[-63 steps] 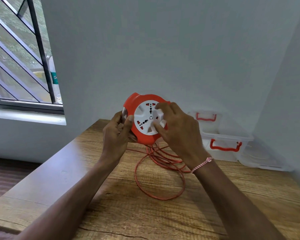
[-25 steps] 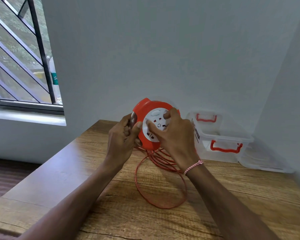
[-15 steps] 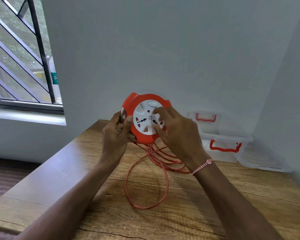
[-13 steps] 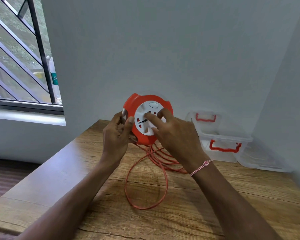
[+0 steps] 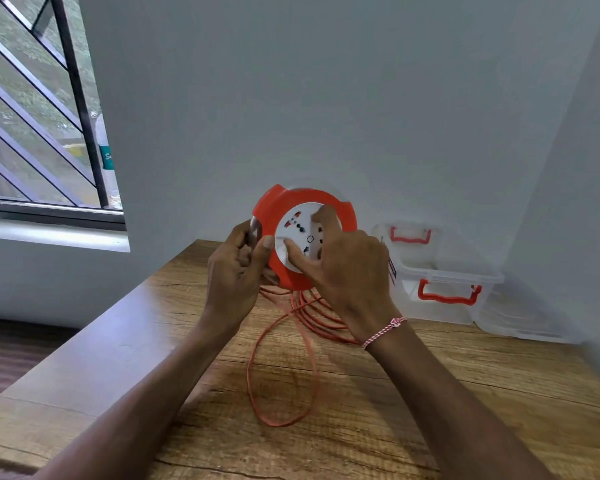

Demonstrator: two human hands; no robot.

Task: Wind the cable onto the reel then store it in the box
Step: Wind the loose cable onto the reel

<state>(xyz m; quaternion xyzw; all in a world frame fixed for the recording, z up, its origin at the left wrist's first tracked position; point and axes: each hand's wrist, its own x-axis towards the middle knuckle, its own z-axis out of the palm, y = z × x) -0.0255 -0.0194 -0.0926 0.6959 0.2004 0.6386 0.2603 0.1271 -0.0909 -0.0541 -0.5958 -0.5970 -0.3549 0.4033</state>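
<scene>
Reel [image 5: 274,209] held above table [image 5: 465,393]: left hand [image 5: 236,271] grips rim, right hand [image 5: 347,268] pinches white hub. Winding looks partway, cable [image 5: 251,375] loops loose on table below. Box [image 5: 440,313] far right, reel not yet in it

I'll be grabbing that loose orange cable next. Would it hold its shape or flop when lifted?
Probably floppy: the cable sags from the reel into slack loops on the table. Likely light, since it's thin. It may tangle, as several strands overlap below the right hand.
</scene>
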